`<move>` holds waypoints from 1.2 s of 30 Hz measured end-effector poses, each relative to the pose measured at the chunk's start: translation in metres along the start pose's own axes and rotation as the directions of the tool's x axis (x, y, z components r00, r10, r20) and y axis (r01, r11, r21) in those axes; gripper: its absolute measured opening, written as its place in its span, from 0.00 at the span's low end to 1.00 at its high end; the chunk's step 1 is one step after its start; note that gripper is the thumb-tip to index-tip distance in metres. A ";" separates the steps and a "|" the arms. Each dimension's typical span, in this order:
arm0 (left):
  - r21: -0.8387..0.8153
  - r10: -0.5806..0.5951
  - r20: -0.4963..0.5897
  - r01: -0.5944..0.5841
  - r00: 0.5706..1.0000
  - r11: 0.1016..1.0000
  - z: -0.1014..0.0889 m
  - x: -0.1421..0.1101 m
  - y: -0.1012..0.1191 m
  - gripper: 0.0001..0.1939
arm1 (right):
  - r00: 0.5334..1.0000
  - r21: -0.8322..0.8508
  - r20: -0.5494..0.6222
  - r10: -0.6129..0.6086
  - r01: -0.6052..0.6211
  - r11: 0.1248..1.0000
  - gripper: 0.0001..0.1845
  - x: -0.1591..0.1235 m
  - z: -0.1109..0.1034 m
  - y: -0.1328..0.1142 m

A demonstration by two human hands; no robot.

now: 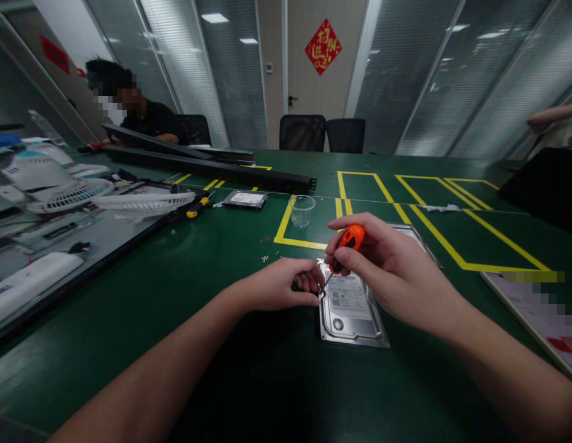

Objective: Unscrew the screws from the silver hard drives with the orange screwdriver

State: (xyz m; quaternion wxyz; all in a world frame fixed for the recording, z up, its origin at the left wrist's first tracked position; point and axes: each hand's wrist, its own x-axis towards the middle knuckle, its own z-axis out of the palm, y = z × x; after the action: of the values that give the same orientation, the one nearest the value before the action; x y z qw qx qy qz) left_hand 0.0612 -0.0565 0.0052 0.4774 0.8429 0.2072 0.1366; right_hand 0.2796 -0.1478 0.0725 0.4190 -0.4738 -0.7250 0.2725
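Observation:
A silver hard drive (355,317) with a white label lies on the green table in front of me. My right hand (392,264) grips an orange and black screwdriver (353,236), whose thin shaft slants down to the drive's left edge. Curled at that same edge is my left hand (288,283), its thumb and fingers closed against the drive beside the screwdriver tip. What the tip touches is partly hidden by my fingers. A few tiny screws (265,258) lie on the table just beyond my left hand.
A clear plastic cup (302,212) stands beyond the drive. Farther left are another hard drive (246,199), a yellow and black screwdriver (198,207), long black bars (212,169) and white fan parts (74,194). Another silver drive (413,234) is partly behind my right hand. A person (143,117) sits across.

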 end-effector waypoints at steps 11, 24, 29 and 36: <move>-0.027 0.003 -0.004 -0.003 1.000 1.000 0.001 0.001 0.000 0.15 | 0.996 0.083 -0.041 -0.083 0.086 0.993 0.17 0.001 0.006 -0.001; -0.007 0.001 0.001 -0.001 1.000 1.000 0.000 0.001 -0.001 0.15 | 0.979 0.289 -0.201 -0.030 0.088 0.953 0.12 0.004 0.018 -0.009; -0.016 0.003 -0.008 -0.003 1.000 1.000 0.001 0.001 -0.001 0.14 | 0.992 0.258 -0.111 -0.064 0.091 0.962 0.10 0.003 0.015 -0.007; -0.018 -0.011 -0.006 0.011 1.000 1.000 0.000 0.001 0.000 0.15 | 0.995 0.269 -0.095 -0.010 0.035 0.963 0.10 0.004 0.011 -0.013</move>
State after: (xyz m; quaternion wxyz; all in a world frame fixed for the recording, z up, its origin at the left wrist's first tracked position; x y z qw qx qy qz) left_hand 0.0623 -0.0564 0.0050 0.4852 0.8370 0.2119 0.1386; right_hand 0.2634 -0.1496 0.0782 0.5161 -0.4160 -0.6662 0.3416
